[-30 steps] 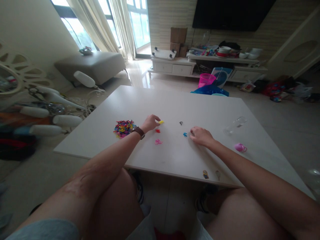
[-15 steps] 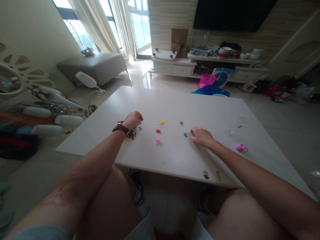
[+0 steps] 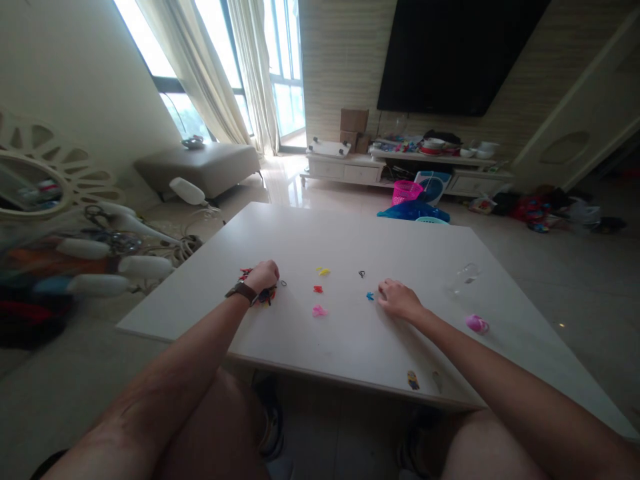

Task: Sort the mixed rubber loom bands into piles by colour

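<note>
My left hand (image 3: 264,275), with a brown-strapped watch on the wrist, reaches into a mixed pile of small coloured pieces (image 3: 267,298) that look like elastic hair bands. Its fingers are closed downward, and what they pinch is hidden. A dark loop (image 3: 283,283) lies just right of it. My right hand (image 3: 397,298) rests on the table, fingers loosely bent and a little apart, beside a small blue cluster (image 3: 370,296). Between the hands lie yellow pieces (image 3: 324,271), red pieces (image 3: 318,289) and pink pieces (image 3: 319,311). A black band (image 3: 361,274) lies farther back.
On the white table (image 3: 310,347), a clear plastic container (image 3: 466,277) and a pink-purple object (image 3: 477,325) are at the right. A minion figure sticker (image 3: 413,380) and a pale flat piece (image 3: 437,381) lie near the front edge. A lamp with white shades (image 3: 145,267) stands left.
The head view has tilted up, so the table sits lower in the picture. My left hand has drawn back slightly over the pile, its fingers bent further down. My right hand stays beside the blue cluster.
</note>
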Available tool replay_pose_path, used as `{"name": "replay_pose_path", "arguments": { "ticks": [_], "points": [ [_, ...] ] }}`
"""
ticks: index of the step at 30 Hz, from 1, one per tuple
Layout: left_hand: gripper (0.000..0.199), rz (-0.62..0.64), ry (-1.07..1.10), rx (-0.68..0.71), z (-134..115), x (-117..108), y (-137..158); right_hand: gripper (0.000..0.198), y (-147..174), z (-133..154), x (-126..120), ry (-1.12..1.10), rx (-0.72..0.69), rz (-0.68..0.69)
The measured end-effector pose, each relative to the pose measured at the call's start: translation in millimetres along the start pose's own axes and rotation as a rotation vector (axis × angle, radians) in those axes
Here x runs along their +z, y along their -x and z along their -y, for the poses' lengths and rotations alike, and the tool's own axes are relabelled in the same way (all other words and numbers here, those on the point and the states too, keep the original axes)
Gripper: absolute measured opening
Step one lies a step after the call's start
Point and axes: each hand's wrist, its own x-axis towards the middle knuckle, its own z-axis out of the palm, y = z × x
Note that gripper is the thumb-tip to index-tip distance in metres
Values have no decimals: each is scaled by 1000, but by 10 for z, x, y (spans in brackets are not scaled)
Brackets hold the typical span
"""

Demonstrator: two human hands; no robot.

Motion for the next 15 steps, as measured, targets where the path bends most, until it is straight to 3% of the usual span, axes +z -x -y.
{"name": "replay_pose_path", "arguments": {
  "ticks": [5, 15],
  "points": [
    [25, -17, 5, -2, 17, 46, -66, 20, -39, -22, 73, -21, -4, -32],
    [22, -40, 16, -12, 22, 85, -68, 24, -148, -52, 25, -89, 22, 26]
  ]
}}
